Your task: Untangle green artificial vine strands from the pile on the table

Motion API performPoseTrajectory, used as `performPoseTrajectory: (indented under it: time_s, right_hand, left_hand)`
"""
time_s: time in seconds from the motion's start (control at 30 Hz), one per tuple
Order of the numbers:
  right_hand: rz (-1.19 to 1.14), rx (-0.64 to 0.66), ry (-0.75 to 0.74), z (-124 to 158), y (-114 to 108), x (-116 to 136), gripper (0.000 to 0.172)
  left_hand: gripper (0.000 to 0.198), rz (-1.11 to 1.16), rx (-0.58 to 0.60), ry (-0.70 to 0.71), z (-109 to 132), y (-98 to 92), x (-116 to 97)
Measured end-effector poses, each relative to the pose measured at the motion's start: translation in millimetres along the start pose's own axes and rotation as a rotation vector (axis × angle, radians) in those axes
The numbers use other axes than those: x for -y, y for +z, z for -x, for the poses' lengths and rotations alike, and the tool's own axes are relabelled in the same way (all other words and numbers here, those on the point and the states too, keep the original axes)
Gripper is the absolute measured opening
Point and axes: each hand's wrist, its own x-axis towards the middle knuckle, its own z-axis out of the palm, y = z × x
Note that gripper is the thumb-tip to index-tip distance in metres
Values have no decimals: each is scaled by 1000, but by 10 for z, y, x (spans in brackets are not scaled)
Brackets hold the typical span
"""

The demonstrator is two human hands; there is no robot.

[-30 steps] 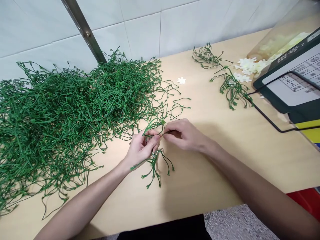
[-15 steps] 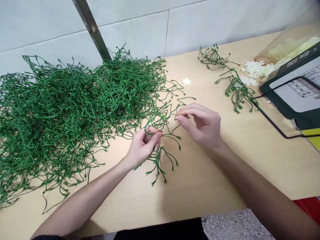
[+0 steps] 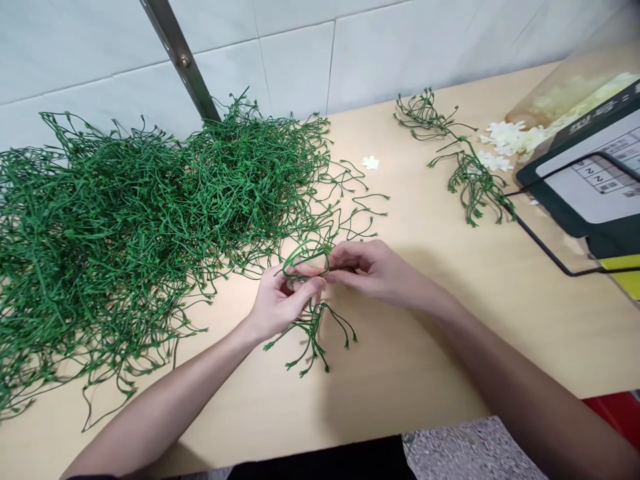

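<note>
Green stems [image 3: 313, 331], wiry and fork-tipped, curl from the pinching left hand [image 3: 277, 307]; the right hand's [image 3: 383, 273] grip is unclear.

A pale table [image 3: 400, 373] carries a tangled heap of green stems [image 3: 150, 213] at left. To the right lie a single white blossom [image 3: 371, 163], a smaller stem cluster [image 3: 473, 181] and grouped white blossoms [image 3: 506, 137].
</note>
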Motion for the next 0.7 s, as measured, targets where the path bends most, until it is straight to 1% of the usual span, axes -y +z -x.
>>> performPoseTrajectory:
  time_s: [0.13, 0.27, 0.43, 0.6, 0.7]
  right_hand:
    - [227, -4, -66, 4, 4, -14, 16]
    - [404, -81, -216, 12, 22, -29, 16]
    - [453, -112, -315, -15, 50, -131, 17]
    - [371, -121, -376, -52, 42, -198, 19]
    - [366, -160, -407, -56, 51, -194, 19]
  left_hand:
    - [35, 32, -5, -56, -29, 6, -30]
    - [41, 79, -28, -94, -62, 15, -37]
    - [46, 110, -50, -106, -77, 32, -31]
    - [48, 114, -36, -116, -69, 36, -44]
    - [49, 112, -24, -122, -65, 41, -44]
